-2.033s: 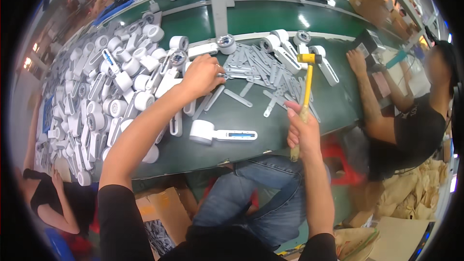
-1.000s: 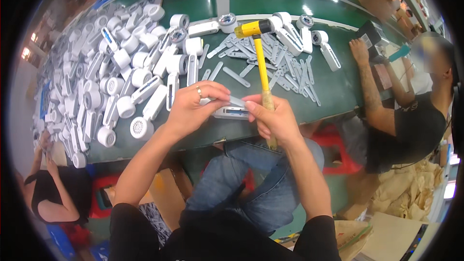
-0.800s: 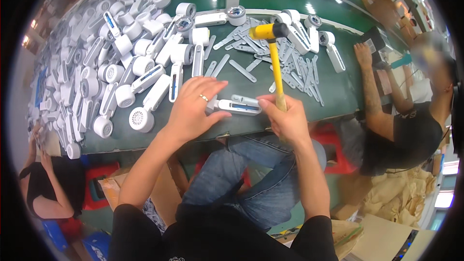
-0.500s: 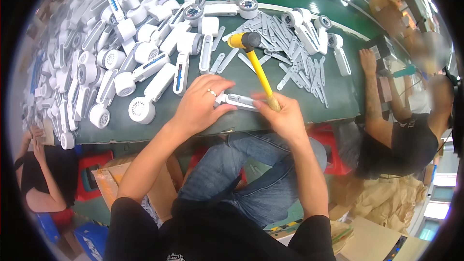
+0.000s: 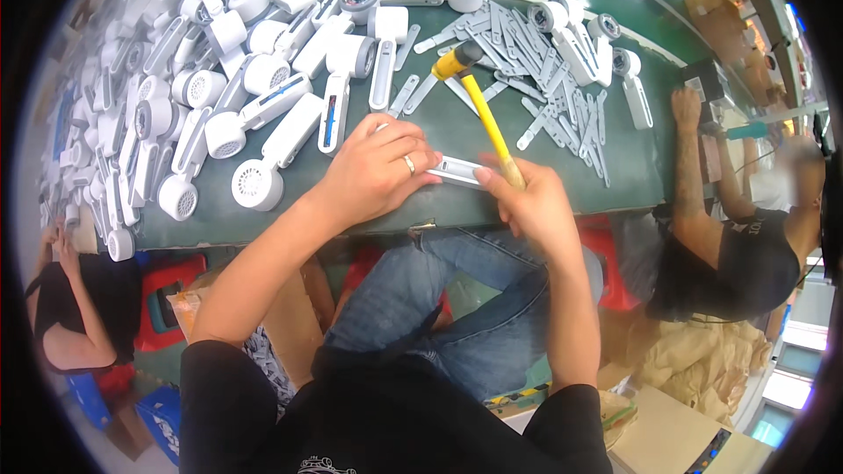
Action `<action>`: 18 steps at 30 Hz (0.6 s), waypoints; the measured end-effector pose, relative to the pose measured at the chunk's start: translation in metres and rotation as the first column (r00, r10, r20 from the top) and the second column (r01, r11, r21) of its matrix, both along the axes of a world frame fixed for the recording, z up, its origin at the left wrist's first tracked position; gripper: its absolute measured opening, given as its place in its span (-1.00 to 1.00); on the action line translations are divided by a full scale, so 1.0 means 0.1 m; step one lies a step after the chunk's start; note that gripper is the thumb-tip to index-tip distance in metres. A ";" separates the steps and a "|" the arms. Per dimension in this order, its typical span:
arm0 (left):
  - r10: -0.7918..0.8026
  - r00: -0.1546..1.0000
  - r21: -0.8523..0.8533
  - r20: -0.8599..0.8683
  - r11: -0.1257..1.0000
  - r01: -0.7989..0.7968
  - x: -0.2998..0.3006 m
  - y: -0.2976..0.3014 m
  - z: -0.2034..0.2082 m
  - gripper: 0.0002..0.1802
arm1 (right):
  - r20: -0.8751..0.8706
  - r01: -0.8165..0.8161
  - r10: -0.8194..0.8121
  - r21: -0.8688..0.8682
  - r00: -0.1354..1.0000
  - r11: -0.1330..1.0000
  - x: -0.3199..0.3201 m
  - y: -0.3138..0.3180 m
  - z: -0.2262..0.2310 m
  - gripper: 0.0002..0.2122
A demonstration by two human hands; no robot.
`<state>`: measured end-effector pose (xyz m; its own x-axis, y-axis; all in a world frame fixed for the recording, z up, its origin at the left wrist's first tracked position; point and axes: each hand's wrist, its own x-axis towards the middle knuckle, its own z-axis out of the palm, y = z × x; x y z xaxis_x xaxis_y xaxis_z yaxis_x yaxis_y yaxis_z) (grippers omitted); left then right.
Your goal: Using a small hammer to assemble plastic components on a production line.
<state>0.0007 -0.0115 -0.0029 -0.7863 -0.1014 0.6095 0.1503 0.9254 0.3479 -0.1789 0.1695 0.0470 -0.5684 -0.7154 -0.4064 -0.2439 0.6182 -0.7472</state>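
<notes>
Near the front edge of the table, my left hand (image 5: 373, 167) is closed around the left end of a white handheld fan (image 5: 457, 171). Only its slim handle with a long recess shows; my fingers cover the other end. My right hand (image 5: 537, 204) pinches the handle's right end between thumb and fingers. The same hand also grips a hammer (image 5: 488, 123) with a yellow shaft, its yellow and black head raised toward the far side. Beyond my hands lies a heap of flat grey strips (image 5: 562, 96).
Many white handheld fans (image 5: 256, 184) are piled on the left of the green table (image 5: 395, 241); a few more (image 5: 634, 88) lie at the far right. One person (image 5: 746, 246) works on the right, another (image 5: 75, 307) on the left. An open cardboard box (image 5: 285, 320) stands beside my legs.
My left hand has closed further over the fan's left end, and its fingers now wrap the front. The handle's recess shows where a panel with a button showed before. The hammer stays in my right hand.
</notes>
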 end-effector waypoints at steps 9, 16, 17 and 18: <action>0.032 0.999 0.020 -0.002 0.999 -0.032 -0.01 0.00 0.01 -0.70 | 0.434 0.158 -0.099 -0.102 0.896 0.982 0.00 0.02 -0.18 -0.66; -0.074 0.997 -0.194 0.031 0.978 0.078 -0.14 0.00 0.07 -0.65 | 0.464 0.181 -0.093 -0.149 0.881 0.972 0.01 0.06 -0.21 -0.64; -0.087 0.994 -0.199 0.062 0.975 0.097 -0.15 0.00 0.07 -0.66 | 0.451 0.192 -0.092 -0.181 0.888 0.965 0.00 0.09 -0.23 -0.62; -0.101 0.991 -0.202 0.092 0.972 0.118 -0.17 0.01 0.06 -0.67 | 0.307 0.152 -0.080 -0.220 0.948 0.964 0.08 0.21 -0.24 -0.55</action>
